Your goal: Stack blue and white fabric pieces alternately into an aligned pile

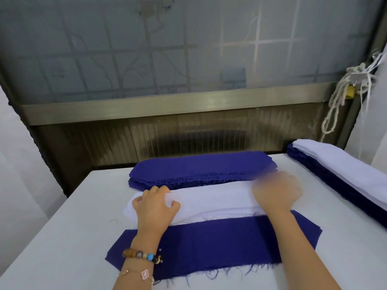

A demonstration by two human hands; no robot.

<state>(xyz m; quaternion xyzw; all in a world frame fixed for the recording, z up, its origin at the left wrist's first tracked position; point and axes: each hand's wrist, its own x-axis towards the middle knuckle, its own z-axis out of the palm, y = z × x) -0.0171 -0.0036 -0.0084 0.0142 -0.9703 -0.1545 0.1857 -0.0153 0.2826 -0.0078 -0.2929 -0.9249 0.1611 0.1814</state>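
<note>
A single blue fabric piece (211,245) lies flat near the front edge of the table. Behind it sits a pile of white pieces (211,199), and behind that a pile of blue pieces (201,168). My left hand (156,206) rests on the left end of the white pile with its fingers curled into the top layer. My right hand (276,191) is over the right end of the white pile and is blurred by motion, so its grip is unclear. Both forearms cross over the front blue piece.
A tall mixed stack, white on top of blue (343,174), runs along the right side of the white table (62,237). A metal-framed window wall (167,107) stands close behind the table. White cords (343,95) hang at the right.
</note>
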